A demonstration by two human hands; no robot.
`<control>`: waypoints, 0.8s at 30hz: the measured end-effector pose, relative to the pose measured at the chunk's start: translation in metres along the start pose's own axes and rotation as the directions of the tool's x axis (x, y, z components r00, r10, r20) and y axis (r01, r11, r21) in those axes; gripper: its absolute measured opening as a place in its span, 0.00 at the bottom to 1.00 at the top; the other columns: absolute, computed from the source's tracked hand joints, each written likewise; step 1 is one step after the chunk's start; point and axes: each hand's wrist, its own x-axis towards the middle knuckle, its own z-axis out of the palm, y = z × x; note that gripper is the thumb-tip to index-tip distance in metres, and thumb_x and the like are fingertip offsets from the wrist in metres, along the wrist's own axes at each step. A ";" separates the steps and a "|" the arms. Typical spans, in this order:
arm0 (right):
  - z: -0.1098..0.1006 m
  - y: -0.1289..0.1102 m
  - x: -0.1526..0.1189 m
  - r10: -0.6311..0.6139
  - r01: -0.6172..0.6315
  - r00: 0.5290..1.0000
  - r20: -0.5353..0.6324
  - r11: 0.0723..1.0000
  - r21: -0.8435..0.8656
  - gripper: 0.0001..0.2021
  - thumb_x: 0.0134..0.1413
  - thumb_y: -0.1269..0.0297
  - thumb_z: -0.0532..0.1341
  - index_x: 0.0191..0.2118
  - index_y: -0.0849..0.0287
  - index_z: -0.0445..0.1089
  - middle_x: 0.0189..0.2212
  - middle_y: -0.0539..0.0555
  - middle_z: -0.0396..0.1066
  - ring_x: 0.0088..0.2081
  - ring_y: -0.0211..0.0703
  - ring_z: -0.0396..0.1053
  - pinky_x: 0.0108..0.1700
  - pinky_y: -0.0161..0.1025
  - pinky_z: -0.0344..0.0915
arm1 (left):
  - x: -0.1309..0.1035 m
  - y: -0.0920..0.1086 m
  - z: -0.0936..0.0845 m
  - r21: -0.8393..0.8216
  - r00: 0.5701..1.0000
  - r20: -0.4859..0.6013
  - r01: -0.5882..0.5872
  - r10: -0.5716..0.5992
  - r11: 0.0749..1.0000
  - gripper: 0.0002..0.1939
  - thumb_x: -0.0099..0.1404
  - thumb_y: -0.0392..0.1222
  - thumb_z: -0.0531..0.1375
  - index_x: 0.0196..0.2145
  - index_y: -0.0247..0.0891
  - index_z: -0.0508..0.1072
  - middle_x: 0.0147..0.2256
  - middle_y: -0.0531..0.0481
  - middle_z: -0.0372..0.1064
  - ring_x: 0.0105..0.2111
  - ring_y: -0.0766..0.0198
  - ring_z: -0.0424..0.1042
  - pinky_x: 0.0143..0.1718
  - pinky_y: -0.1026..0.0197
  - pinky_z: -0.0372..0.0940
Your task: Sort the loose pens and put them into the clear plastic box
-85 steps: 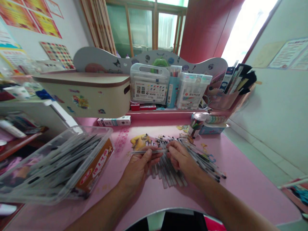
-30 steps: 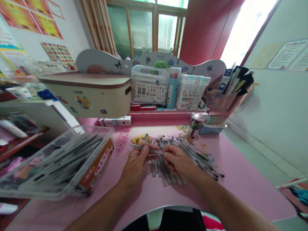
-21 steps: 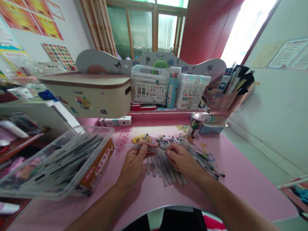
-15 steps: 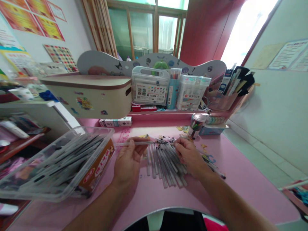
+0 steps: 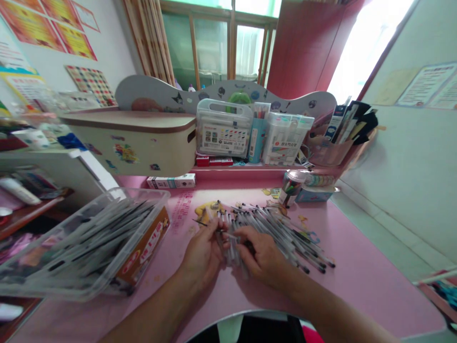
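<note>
In front of me, my left hand [image 5: 204, 255] is closed on a thin pen, whose dark tip [image 5: 200, 222] sticks out to the upper left. Fingers of my right hand [image 5: 264, 255] are curled and pinch the clear other end of what looks like the same pen; the grip is partly hidden and blurred. Beneath and between both hands lie clear pen barrels [image 5: 233, 255]. A fanned pile of clear pens with dark ends [image 5: 282, 233] spreads to the right, behind my right hand.
A clear plastic bin [image 5: 89, 286] full of similar pens stands at left on the pink table [image 5: 357, 281]. Behind are a lidded beige box [image 5: 143, 143], marker cases [image 5: 223, 131], a jar of pens [image 5: 291, 188] and a pink pen holder [image 5: 328, 150].
Both hands have come closer together and lower, over the left part of the pile. The pen, held level and stretched between them before, is now tilted and mostly covered by fingers.
</note>
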 end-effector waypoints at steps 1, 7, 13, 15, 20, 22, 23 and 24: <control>0.000 -0.001 0.000 0.007 -0.007 1.000 0.005 1.000 0.017 0.12 0.60 0.73 0.55 0.49 0.57 0.67 0.29 0.50 0.72 0.28 0.40 0.68 0.34 0.36 0.64 | 0.001 0.003 0.000 -0.003 1.000 -0.020 0.006 -0.006 1.000 0.14 0.72 0.36 0.52 0.29 0.34 0.70 0.26 0.50 0.69 0.21 0.68 0.70 0.22 0.67 0.68; -0.002 0.000 0.004 0.092 -0.089 0.978 -0.188 0.996 0.024 0.10 0.65 0.72 0.51 0.46 0.56 0.66 0.37 0.53 0.71 0.39 0.43 0.70 0.42 0.39 0.66 | 0.000 0.002 0.000 0.011 0.960 0.037 0.277 -0.277 0.961 0.10 0.69 0.30 0.52 0.35 0.29 0.73 0.37 0.36 0.77 0.37 0.56 0.80 0.39 0.57 0.76; 0.003 -0.011 0.003 0.031 -0.032 0.999 -0.022 0.998 -0.050 0.08 0.61 0.72 0.52 0.41 0.57 0.67 0.38 0.55 0.66 0.43 0.47 0.65 0.47 0.43 0.64 | -0.011 -0.018 0.003 -0.057 0.915 0.111 0.396 -0.388 0.916 0.14 0.70 0.29 0.50 0.33 0.29 0.74 0.27 0.43 0.74 0.27 0.62 0.78 0.37 0.59 0.76; 0.002 -0.012 0.003 0.061 -0.061 0.998 0.034 0.998 0.020 0.08 0.60 0.71 0.53 0.41 0.57 0.67 0.39 0.55 0.67 0.43 0.47 0.65 0.47 0.44 0.64 | -0.012 -0.019 0.004 -0.075 0.918 0.103 0.392 -0.384 0.917 0.15 0.71 0.30 0.49 0.33 0.29 0.74 0.27 0.44 0.74 0.25 0.63 0.77 0.36 0.59 0.76; -0.003 -0.002 0.004 0.239 -0.222 0.970 -0.036 0.940 0.258 0.10 0.65 0.67 0.50 0.42 0.55 0.68 0.37 0.53 0.70 0.40 0.44 0.69 0.44 0.41 0.65 | -0.011 -0.016 0.006 -0.080 0.930 0.036 0.369 -0.367 0.926 0.12 0.71 0.31 0.51 0.35 0.29 0.74 0.32 0.41 0.76 0.30 0.63 0.78 0.37 0.60 0.76; -0.005 0.004 0.004 0.294 -0.246 0.942 -0.160 0.932 0.266 0.10 0.65 0.65 0.51 0.41 0.55 0.69 0.35 0.52 0.70 0.39 0.44 0.69 0.44 0.40 0.64 | -0.011 -0.015 0.006 -0.025 0.935 0.004 0.356 -0.356 0.934 0.11 0.71 0.31 0.51 0.37 0.29 0.74 0.32 0.40 0.75 0.29 0.65 0.77 0.33 0.64 0.74; -0.006 0.007 0.005 0.300 -0.242 0.927 -0.225 0.937 0.252 0.10 0.65 0.65 0.51 0.40 0.55 0.69 0.34 0.52 0.70 0.38 0.44 0.69 0.43 0.40 0.64 | -0.011 -0.015 0.005 0.013 0.939 -0.009 0.345 -0.344 0.939 0.11 0.71 0.31 0.51 0.37 0.29 0.73 0.30 0.42 0.74 0.25 0.67 0.75 0.28 0.66 0.72; -0.006 0.010 0.005 0.296 -0.235 0.914 -0.279 0.944 0.229 0.10 0.66 0.65 0.51 0.39 0.55 0.69 0.34 0.52 0.70 0.38 0.45 0.68 0.43 0.40 0.64 | -0.012 -0.015 0.005 0.058 0.943 -0.016 0.333 -0.332 0.941 0.10 0.70 0.31 0.52 0.37 0.30 0.73 0.28 0.45 0.72 0.22 0.69 0.72 0.23 0.69 0.68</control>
